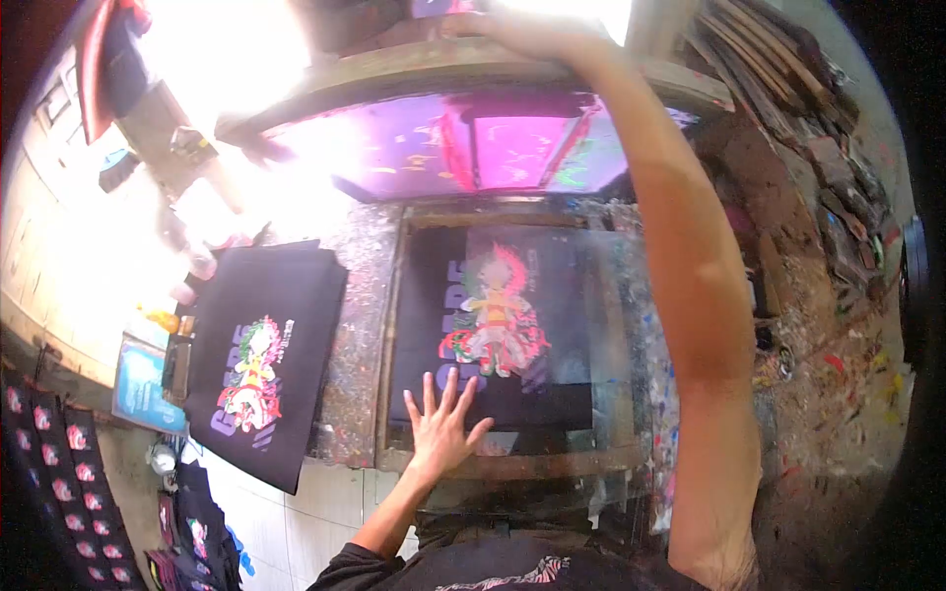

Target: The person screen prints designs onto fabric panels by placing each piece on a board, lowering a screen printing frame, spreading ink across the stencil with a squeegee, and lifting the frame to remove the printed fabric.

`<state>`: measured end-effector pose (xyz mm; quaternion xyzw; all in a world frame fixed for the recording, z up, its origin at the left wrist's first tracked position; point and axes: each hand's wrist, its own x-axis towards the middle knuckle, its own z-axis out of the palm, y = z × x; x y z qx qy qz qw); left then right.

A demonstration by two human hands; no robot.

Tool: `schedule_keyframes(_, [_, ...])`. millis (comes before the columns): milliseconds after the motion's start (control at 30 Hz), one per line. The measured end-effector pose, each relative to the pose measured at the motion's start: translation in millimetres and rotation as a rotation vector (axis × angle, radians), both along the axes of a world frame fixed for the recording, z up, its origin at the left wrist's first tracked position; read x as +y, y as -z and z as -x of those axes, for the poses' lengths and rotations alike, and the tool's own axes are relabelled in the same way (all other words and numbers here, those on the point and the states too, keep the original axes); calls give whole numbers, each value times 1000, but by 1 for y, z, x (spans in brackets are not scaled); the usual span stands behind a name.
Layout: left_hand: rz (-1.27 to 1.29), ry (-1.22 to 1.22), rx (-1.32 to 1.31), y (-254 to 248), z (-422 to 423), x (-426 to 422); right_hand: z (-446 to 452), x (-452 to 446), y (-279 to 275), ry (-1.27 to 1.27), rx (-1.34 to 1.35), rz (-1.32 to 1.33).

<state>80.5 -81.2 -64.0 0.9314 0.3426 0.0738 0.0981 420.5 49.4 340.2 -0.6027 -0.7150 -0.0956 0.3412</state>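
Observation:
A black printed fabric piece (567, 394) with a colourful figure lies on the framed work board in the middle. My left hand (446, 426) rests on its lower left part, fingers spread, just below the figure. My right arm stretches up to the top of the view, where my right hand (503, 32) is at the far bar of a wooden screen frame (394, 67). Blur and glare hide how its fingers lie. The frame's purple and pink mesh (522, 148) is tilted up beyond the fabric.
Left of the board lies a stack of black printed pieces (296, 286), near a blue container (148, 384). More printed pieces (74, 492) are at the lower left. Wooden strips (759, 69) and a paint-stained surface (838, 394) are on the right. Strong glare covers the upper left.

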Motion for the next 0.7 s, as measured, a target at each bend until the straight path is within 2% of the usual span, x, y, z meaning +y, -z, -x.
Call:
schedule_keyframes(33, [-14, -7, 11, 2, 1, 0, 0, -1, -4, 176, -43, 19])
schedule_keyframes(100, [-35, -18, 15, 4, -4, 3, 3, -6, -14, 273, -79, 46])
schedule_keyframes(533, [-62, -13, -66, -3, -6, -2, 27, -48, -22, 409, -132, 205])
schedule_keyframes(600, [-59, -20, -74, -4, -6, -3, 28, -44, -15, 382, -89, 61])
schedule_keyframes(700, [-57, -21, -85, -3, -5, -2, 28, -40, -11, 392, -122, 9])
